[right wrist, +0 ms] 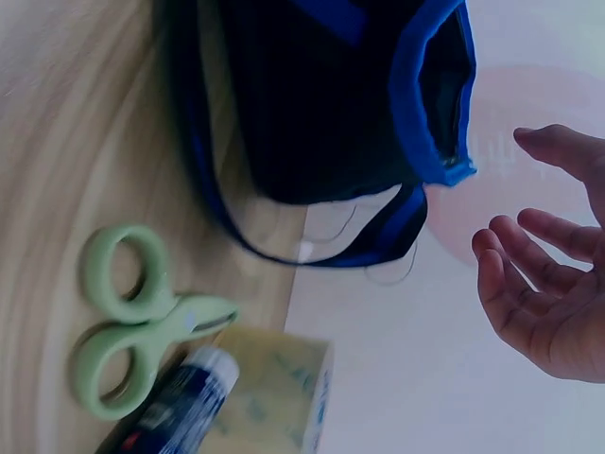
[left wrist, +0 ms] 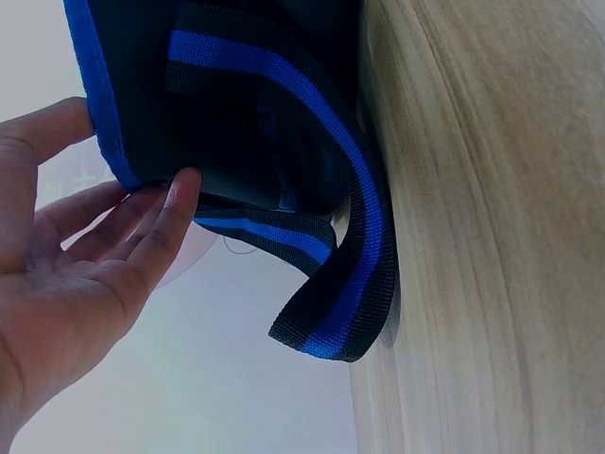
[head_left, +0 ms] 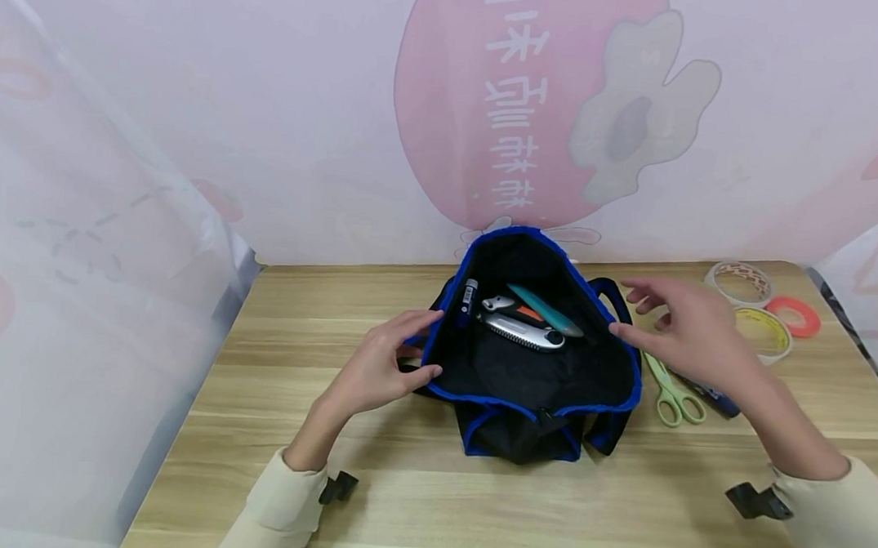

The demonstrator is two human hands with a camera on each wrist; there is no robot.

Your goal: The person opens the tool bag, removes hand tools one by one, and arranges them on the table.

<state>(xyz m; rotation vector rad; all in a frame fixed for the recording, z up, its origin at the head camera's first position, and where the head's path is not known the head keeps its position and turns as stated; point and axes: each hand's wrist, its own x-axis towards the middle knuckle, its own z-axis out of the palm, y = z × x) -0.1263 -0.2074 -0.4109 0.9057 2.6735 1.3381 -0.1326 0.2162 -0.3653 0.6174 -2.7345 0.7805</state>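
A black bag with blue trim (head_left: 530,384) stands wide-mouthed on the table. Its left rim is held by my left hand (head_left: 384,361), thumb and fingers at the edge; the left wrist view shows fingers against the outer side. My right hand (head_left: 690,326) hovers by the right rim with loosely bent fingers, apart from the bag in the right wrist view. Inside lie a dark tube with a grey cap (head_left: 467,300), a silver tool with a toothed edge (head_left: 521,332), a tool with an orange-and-black handle (head_left: 523,312) and a slim teal tool (head_left: 548,310).
Right of the bag are green scissors (head_left: 672,394) and a dark blue tube (head_left: 720,401). Rolls of tape lie behind: a clear one (head_left: 713,278), a red one (head_left: 812,323) and a yellowish one (head_left: 785,346). Striped straps (left wrist: 364,218) hang beside the bag. A printed curtain (head_left: 327,138) backs the table.
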